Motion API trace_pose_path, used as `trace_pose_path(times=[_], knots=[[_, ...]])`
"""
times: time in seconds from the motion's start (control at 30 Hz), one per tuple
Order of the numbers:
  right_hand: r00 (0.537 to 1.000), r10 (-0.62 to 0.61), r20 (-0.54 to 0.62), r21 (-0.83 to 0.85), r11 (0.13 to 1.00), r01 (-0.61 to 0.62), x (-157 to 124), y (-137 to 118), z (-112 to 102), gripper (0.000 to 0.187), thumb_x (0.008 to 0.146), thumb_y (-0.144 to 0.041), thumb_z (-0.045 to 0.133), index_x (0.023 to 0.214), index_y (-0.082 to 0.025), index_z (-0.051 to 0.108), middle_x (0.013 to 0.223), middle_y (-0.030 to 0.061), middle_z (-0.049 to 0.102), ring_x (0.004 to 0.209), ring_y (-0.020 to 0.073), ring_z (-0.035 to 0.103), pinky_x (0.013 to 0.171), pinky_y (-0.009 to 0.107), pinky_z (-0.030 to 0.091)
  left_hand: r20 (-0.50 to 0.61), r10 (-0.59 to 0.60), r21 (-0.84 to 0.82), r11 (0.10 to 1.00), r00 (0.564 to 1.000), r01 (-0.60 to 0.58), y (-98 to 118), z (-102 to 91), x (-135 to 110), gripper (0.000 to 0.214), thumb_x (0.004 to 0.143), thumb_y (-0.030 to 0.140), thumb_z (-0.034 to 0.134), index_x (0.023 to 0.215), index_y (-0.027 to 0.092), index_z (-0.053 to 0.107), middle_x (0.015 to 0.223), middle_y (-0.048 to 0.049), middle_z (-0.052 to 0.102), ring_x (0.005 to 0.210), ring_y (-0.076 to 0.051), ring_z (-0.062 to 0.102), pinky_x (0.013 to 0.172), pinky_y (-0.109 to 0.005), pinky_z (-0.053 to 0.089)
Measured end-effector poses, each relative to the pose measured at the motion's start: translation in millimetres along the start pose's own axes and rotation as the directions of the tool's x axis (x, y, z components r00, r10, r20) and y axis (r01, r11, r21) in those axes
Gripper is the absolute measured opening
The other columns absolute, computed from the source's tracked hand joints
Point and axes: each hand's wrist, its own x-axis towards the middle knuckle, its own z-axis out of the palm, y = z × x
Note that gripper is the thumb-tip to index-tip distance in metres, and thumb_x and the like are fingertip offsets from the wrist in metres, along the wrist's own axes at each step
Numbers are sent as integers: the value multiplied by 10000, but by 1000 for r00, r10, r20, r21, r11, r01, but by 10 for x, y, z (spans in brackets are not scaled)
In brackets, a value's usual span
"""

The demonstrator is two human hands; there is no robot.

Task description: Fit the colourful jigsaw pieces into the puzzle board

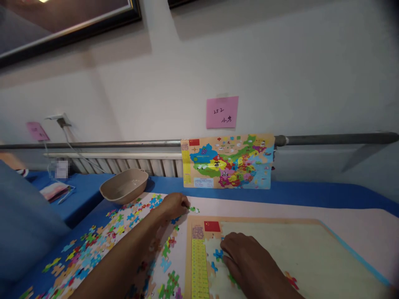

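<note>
My left hand (174,205) is closed, fingers curled down to the white surface just beyond the board's top left corner. Beside its fingertips lie small green and white jigsaw pieces (193,209); whatever is between the fingers is hidden. Over the left part of the puzzle board (299,236) rests my right hand (246,255), its fingers bent and close together. A blue jigsaw piece (218,254) lies at its thumb, and a smaller bit of blue shows by the index fingertip. Partly covered by this hand is a green piece (233,280). A red piece (291,280) lies right of the wrist.
Many loose jigsaw pieces (84,253) spread across the table's left side. A beige basin (124,187) stands behind them. A printed map (229,162) hangs from the wall rail (327,139), below a pink note (222,112). Someone's blue clothing (25,224) shows at far left.
</note>
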Motion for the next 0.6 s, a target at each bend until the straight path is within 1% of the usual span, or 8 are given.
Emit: trace_pose_path(times=[0.1, 0.2, 0.3, 0.37, 0.43, 0.5, 0.6], knots=[[1000, -10, 4, -13, 1000, 10, 0, -3, 9, 216, 998, -19, 538, 1053, -166, 686, 1146, 111, 650, 1047, 317, 574, 921, 457, 401, -56, -20, 4, 1000, 998, 21, -8, -108, -62, 225, 988, 378, 711, 1028, 158, 730, 1008, -38, 750, 922, -199, 710, 886, -402, 589], [1000, -8, 0, -9, 1000, 8, 12, -13, 4, 216, 995, -17, 537, 1035, -168, 686, 1139, 108, 654, 1035, 312, 581, 906, 450, 409, -118, -55, 33, 998, 992, 59, -73, -236, -192, 246, 1016, 397, 659, 1003, 161, 726, 957, -30, 744, 906, -201, 704, 890, -400, 570], [1000, -10, 6, -38, 999, 10, 29, -12, -3, 232, 983, -8, 531, 1037, -170, 688, 1133, 109, 655, 1026, 314, 588, 899, 455, 414, -152, -67, 83, 993, 986, 80, -168, -314, -401, 183, 1003, 319, 642, 951, 168, 731, 956, -34, 752, 924, -207, 694, 888, -379, 531], [1000, -16, -1, -59, 998, 15, 33, 5, 12, 235, 984, -12, 523, 1034, -171, 689, 1125, 113, 655, 1014, 317, 591, 886, 458, 417, -164, -66, 122, 989, 984, 87, -234, -324, -571, 150, 962, 218, 615, 887, 183, 740, 947, -39, 759, 919, -210, 685, 848, -339, 491], [999, -31, -22, -62, 998, 29, 29, 35, 50, 232, 989, -23, 517, 1017, -175, 690, 1101, 110, 659, 994, 316, 597, 871, 457, 421, -178, -62, 161, 983, 982, 91, -301, -308, -747, 196, 912, 151, 578, 802, 197, 734, 918, -49, 757, 912, -216, 673, 799, -313, 443], [994, -68, -80, -46, 997, 65, 20, 75, 103, 232, 995, -36, 512, 1005, -186, 688, 1078, 97, 663, 984, 310, 603, 868, 455, 424, -199, -53, 196, 976, 979, 93, -370, -276, -909, 235, 898, 138, 548, 744, 203, 713, 896, -64, 747, 918, -230, 656, 786, -316, 412], [981, -110, -161, -27, 994, 108, 11, 132, 177, 215, 981, -48, 535, 985, -204, 684, 1048, 77, 667, 974, 301, 612, 853, 442, 429, -225, -35, 227, 970, 974, 87, -446, -216, -1105, 251, 908, 143, 518, 734, 208, 687, 885, -73, 729, 918, -243, 636, 807, -333, 403]])
